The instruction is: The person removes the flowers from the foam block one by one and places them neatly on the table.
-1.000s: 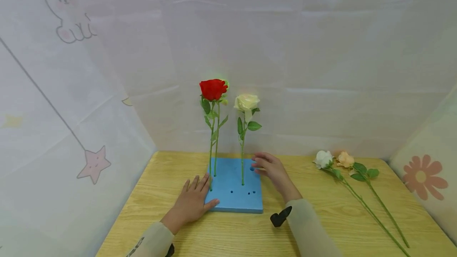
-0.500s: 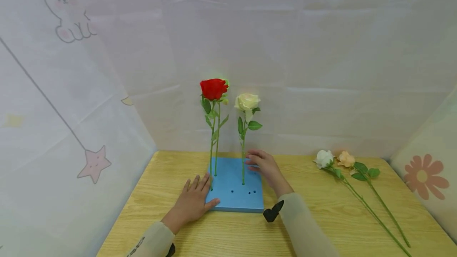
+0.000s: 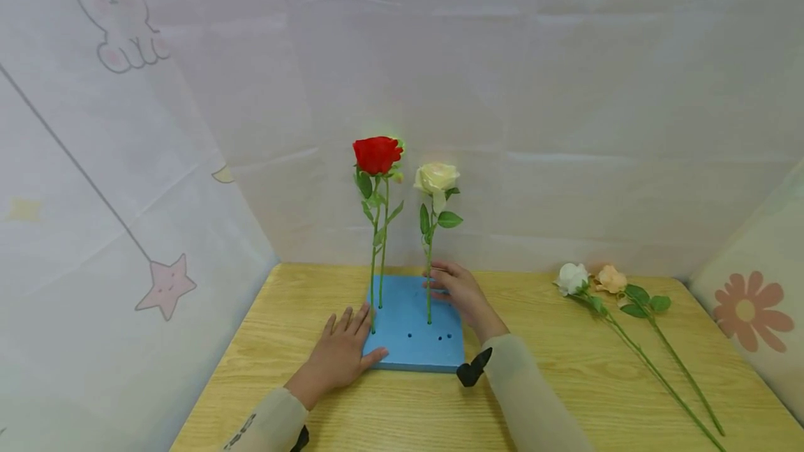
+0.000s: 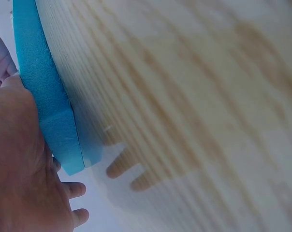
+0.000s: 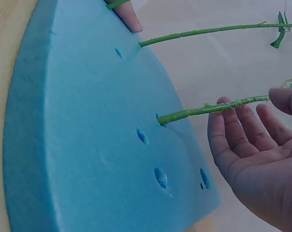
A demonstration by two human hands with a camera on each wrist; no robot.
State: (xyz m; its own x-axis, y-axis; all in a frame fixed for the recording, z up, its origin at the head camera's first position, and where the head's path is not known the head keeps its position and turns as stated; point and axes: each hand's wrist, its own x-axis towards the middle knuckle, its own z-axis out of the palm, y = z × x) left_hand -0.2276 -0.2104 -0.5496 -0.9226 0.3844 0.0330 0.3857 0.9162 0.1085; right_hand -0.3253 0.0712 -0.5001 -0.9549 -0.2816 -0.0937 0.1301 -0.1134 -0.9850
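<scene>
A cream-white rose with a leafy green stem [image 3: 437,180] stands upright in a flat blue foam block [image 3: 403,309]. The right hand [image 3: 460,291] has its fingers loosely curved beside the stem; whether they touch it cannot be told. The left hand [image 3: 339,351] lies flat, fingers extended, on the block's left edge. A red rose [image 3: 377,155] stands left of the cream-white one. On the pale wooden table [image 3: 283,319], a white rose [image 3: 572,279] and a peach rose [image 3: 611,279] lie at right.

The right-wrist view crops the right hand [image 5: 262,157] and blue block [image 5: 97,116].
</scene>
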